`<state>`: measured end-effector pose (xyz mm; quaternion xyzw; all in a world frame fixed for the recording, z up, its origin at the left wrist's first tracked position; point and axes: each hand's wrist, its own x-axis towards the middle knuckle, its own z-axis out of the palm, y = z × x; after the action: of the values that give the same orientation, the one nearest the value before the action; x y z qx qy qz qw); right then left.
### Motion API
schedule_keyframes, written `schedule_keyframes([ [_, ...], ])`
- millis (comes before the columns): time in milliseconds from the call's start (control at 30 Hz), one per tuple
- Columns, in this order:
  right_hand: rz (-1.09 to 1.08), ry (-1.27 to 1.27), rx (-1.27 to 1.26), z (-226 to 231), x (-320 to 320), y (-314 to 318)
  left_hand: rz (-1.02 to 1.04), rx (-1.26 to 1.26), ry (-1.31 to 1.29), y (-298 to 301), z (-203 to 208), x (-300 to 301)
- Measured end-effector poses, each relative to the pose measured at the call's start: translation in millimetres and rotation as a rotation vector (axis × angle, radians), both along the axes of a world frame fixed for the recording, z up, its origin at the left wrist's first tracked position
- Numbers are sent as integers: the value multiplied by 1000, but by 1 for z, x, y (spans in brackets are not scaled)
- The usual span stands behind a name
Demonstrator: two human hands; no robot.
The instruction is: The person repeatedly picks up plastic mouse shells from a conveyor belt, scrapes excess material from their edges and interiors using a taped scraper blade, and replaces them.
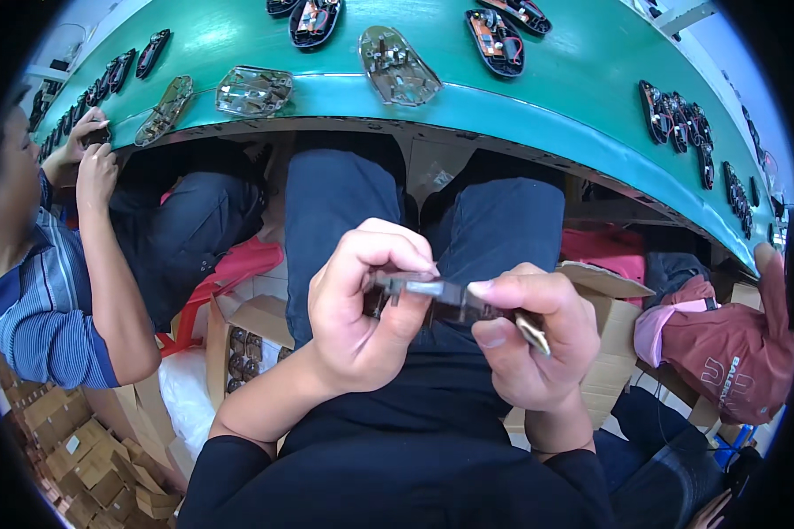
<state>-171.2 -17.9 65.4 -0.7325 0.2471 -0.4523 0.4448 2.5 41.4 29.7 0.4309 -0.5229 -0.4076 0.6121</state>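
Observation:
Above my lap, both hands hold a dark plastic mouse shell, turned edge-on and partly blurred. My left hand is closed round its left end, with thumb and forefinger pinching it. At the other end my right hand grips it between thumb and fingers. A small piece with a pale yellowish edge sticks out by the right fingers; whether it belongs to the shell I cannot tell. Beyond my hands, clear mouse shells lie near the edge of the green table.
Open mouse bases with circuit boards lie across the table, several more in rows at the right. At my left a person handles a dark part. Cardboard boxes stand on both sides; another person in red sits right.

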Motion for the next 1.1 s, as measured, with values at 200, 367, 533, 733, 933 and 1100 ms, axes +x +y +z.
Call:
schedule_keyframes([
  [200,-11,32,-258,-13,10,2,110,-158,32,-13,-10,6],
  [367,144,165,-428,-16,20,19,-497,-6,1038,-19,-30,11],
  [533,162,259,-540,-10,27,42,-867,-61,1259,-20,-31,8],
  [733,157,247,-542,-1,27,49,-840,-119,1134,-15,-19,7],
  [933,190,308,-551,-3,29,53,-670,-79,994,-11,-7,5],
  [1100,187,345,-469,-7,29,55,-550,-57,956,-7,-7,2],
])
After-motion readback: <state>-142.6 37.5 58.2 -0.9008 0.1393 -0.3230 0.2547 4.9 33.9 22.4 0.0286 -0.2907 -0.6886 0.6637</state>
